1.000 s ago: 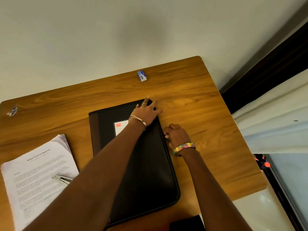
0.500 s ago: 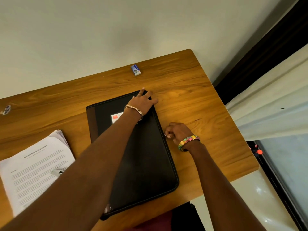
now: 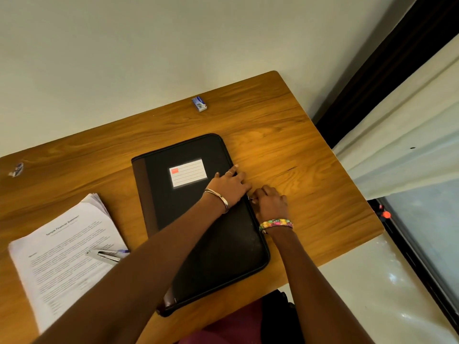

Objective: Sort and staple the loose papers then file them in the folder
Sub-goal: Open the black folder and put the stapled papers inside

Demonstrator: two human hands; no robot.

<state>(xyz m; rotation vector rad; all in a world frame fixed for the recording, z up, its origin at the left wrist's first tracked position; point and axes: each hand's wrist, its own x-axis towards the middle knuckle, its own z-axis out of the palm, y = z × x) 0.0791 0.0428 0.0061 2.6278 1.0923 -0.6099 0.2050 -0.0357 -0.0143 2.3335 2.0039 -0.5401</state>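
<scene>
Risk one: the stack of papers (image 3: 67,252) lies on the surface (image 3: 298,155) well to the left of both hands, fanned at its far corner, with the stapler (image 3: 105,254) resting on top. A brush from the left forearm could, in my judgement, push the stapler off or scatter the sheets.

Risk two: the folder (image 3: 191,214) lies flat and closed under the left hand (image 3: 229,186), whose fingers spread and press on its right edge. If that pressure eases, the folder may slide toward the near edge of the surface, which its near corner already approaches.

Risk three: the right hand (image 3: 270,203), just right of the left hand and nearly touching it, pinches what appears to be the zip pull (image 3: 250,198). A hard tug could jam the zip.

Other items: a small staple box (image 3: 199,103) sits well beyond both hands; a small object (image 3: 16,169), not identifiable, lies far left. Neither obstructs.
</scene>
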